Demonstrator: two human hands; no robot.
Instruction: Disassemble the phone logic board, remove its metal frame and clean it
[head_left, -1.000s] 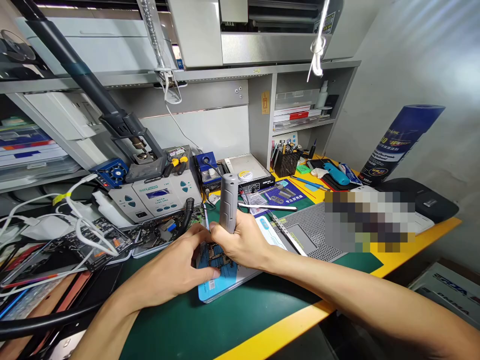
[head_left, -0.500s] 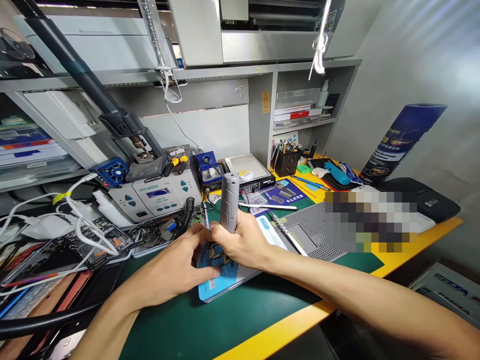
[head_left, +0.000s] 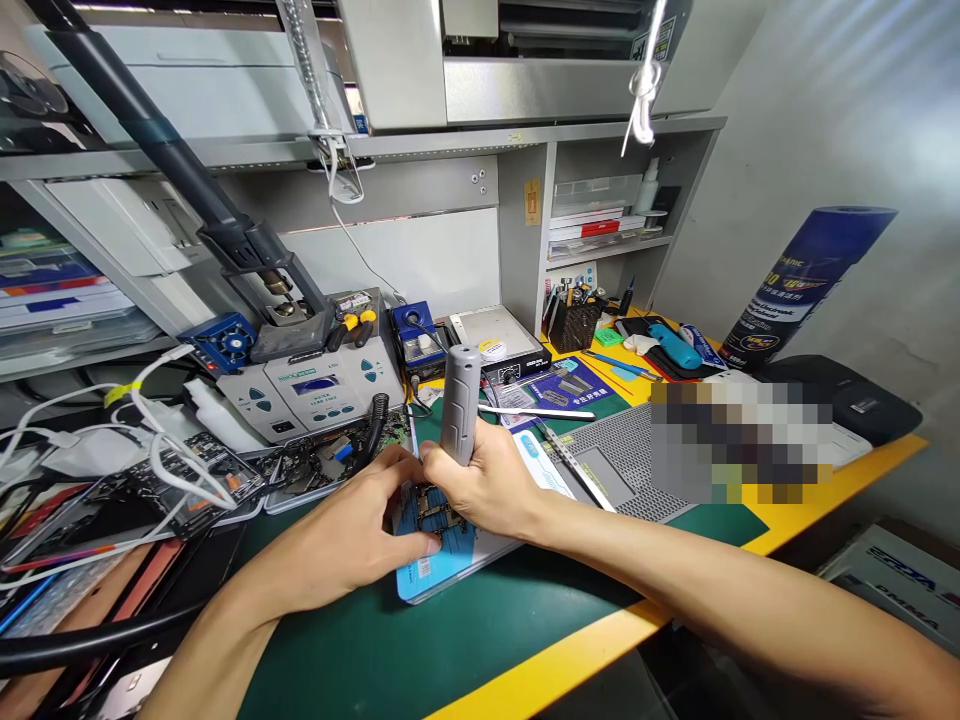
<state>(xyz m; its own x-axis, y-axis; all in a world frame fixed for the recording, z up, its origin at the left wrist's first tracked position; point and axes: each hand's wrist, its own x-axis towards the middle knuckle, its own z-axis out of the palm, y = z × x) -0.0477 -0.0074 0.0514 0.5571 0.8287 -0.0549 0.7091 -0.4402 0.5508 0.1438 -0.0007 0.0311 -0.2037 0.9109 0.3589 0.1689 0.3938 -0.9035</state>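
Note:
In my right hand (head_left: 491, 485) is a thick grey pen-shaped tool (head_left: 460, 405), held upright with the fingers wrapped round its lower part. Its tip is hidden behind the hand, above a small dark circuit board (head_left: 436, 510). My left hand (head_left: 367, 520) grips that board from the left, the thumb at its near edge and the fingers bent at its far side. Beneath the board lies a flat blue-and-white package (head_left: 431, 578) on the green mat (head_left: 360, 650).
A perforated metal plate (head_left: 630, 450) and tweezers (head_left: 574, 460) lie to the right. Behind my left hand stand a grey soldering station (head_left: 315, 395) and a tray of circuit boards (head_left: 307, 465). A blue spray can (head_left: 810, 285) stands at the far right. White cables (head_left: 176, 450) tangle at left.

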